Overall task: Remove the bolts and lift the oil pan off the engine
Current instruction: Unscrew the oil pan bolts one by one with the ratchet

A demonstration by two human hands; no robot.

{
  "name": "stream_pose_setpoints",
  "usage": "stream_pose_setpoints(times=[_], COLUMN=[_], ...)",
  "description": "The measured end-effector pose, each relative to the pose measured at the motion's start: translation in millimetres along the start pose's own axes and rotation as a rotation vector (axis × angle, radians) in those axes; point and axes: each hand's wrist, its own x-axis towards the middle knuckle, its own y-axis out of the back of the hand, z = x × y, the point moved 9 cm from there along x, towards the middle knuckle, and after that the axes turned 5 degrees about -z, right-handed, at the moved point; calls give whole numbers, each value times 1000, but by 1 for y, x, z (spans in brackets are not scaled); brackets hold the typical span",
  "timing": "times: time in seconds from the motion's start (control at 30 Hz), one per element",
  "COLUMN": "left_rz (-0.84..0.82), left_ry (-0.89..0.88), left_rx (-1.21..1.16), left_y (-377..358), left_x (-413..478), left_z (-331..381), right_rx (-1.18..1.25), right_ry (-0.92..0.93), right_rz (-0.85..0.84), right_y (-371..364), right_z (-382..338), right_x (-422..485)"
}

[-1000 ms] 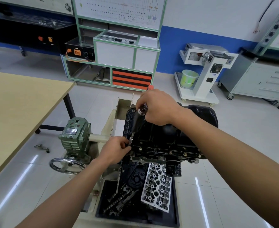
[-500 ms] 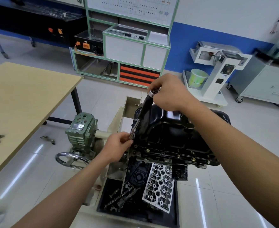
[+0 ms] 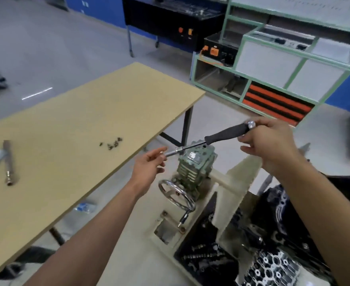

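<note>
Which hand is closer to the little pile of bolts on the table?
Left. The left hand pinches the tip of the driver, just right of the bolts, past the table edge. The right hand grips the driver handle, much farther right.

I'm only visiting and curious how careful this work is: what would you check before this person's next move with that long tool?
1. Right hand holds the tool by its black handle: ok.
2. Left hand pinches the tool's metal tip: ok.
3. A bolt sits in that tip: cannot tell, fingers and blur hide it.
4. Removed bolts lie together on the table, bare space beside them: ok.
5. Bolts left on the oil pan: cannot tell, it is not clearly in view.
</note>
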Motion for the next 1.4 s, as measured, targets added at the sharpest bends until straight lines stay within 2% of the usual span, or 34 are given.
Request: stream_pose_setpoints(times=[0.17,0.23,0.37,0.63,0.73,0.87,0.93,1.0,1.03,1.17,1.23,1.33,1.4], left_rz=[240,340,423,478,439,394,399,302,181,-464,-688,-902,-943], left_ry=[-20,24,93,79,103,130,84,-3,-62,-306,-372,-482,-532], left_rx=[676,787,800,771,778,769,776,724,691,663,681,708,690], left_y=[130,179,227,249,251,243,222,171,134,-52,-128,-219,-250], left_x=[60,77,104,142,144,125,107,90,81,18,-25,-86,-112], left_z=[-27,-41,-68,-85,-88,-79,-54,-19,1,88,121,154,166], right_rx=[106,88,38,34,36,9,-23,-53,-57,-69,-66,-73,-97], right_ry=[-162,-161,-159,-207,-237,-180,-135,-78,-44,74,104,144,159], right_rz=[-63,-56,-25,-76,-77,-66,-57,-35,-24,35,78,164,181], right_y=[-78,-94,-111,-154,-157,-144,-126,-100,-85,-19,15,73,97], right_z=[60,75,95,135,144,117,92,65,52,5,-8,-19,-22], right_x=[12,17,31,48,44,31,20,7,0,-29,-47,-80,-97])
